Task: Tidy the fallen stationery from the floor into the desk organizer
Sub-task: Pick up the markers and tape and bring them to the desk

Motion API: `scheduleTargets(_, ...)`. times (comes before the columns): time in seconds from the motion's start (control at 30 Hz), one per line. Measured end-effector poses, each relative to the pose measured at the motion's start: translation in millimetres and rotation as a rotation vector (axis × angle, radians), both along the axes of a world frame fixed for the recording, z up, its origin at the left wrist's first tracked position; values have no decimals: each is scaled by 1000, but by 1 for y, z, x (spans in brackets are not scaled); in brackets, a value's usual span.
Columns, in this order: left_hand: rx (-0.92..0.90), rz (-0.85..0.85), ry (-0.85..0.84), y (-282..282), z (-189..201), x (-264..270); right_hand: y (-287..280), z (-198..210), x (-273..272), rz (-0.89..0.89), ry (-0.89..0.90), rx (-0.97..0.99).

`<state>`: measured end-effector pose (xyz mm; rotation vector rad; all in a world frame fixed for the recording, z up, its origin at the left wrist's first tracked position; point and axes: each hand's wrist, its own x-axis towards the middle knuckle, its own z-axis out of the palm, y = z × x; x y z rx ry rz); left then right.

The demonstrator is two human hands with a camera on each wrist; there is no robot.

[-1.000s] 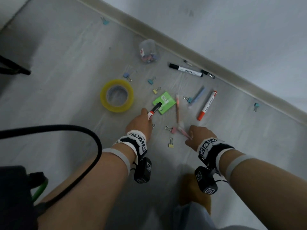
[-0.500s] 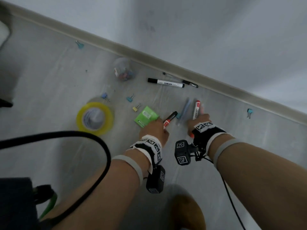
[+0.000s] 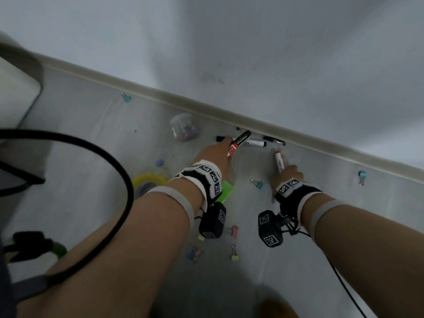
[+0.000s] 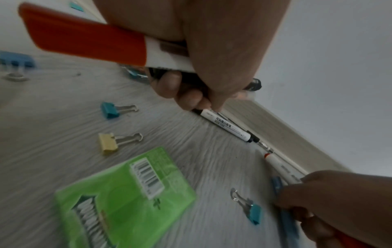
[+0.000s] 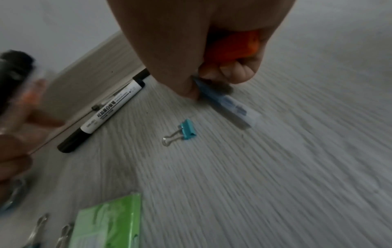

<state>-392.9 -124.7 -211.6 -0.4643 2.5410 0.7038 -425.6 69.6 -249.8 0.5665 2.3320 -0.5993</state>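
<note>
My left hand (image 3: 226,146) grips a red-capped marker (image 3: 238,141) and reaches down to the black cap end of a black-and-white marker (image 3: 255,142) lying near the skirting. In the left wrist view the curled fingertips (image 4: 186,97) touch that marker (image 4: 226,125). My right hand (image 3: 284,172) grips a red-and-white marker (image 3: 278,160), and in the right wrist view it (image 5: 212,80) also pinches a blue pen (image 5: 229,104) against the floor. No desk organizer is in view.
A green sticky-note pack (image 4: 127,193), a yellow tape roll (image 3: 149,180), a clear cup of clips (image 3: 183,129) and several binder clips (image 5: 186,130) lie on the floor. A thin black pen (image 3: 274,140) lies along the skirting (image 3: 321,145). A black cable (image 3: 107,154) loops at left.
Both hands have moved forward toward the wall. The right hand has taken up the red-and-white marker and the blue pen. The left hand, still holding its marker, has reached the black-and-white marker.
</note>
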Motion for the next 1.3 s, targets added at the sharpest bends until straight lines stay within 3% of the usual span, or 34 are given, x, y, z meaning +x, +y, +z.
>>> scheduleTargets(0.23,-86,-201,-70,2,-22,-24,16,-10,-10,285,-38,90)
scheduleTargets(0.37,-165,-209,-63,-3,-26,-14,6,5,-7,582,-4,179)
scheduleTargets(0.43,-133,-139,-70,-12,-22,-10,-12,17,-13,713,129,195)
scheduleTargets(0.6,16,280,-26,-47,-11,7,-51,28,-45,831,316,257)
scheduleTargets(0.77,102,509,20,-94,0,40,-83,15,-38,851,227,389)
scheduleTargets(1.03,51,676,97,-137,3,96,-91,8,-14,1017,170,325)
scheduleTargets(1.3,-79,644,-120,-162,6,165,-123,32,9,1102,237,142)
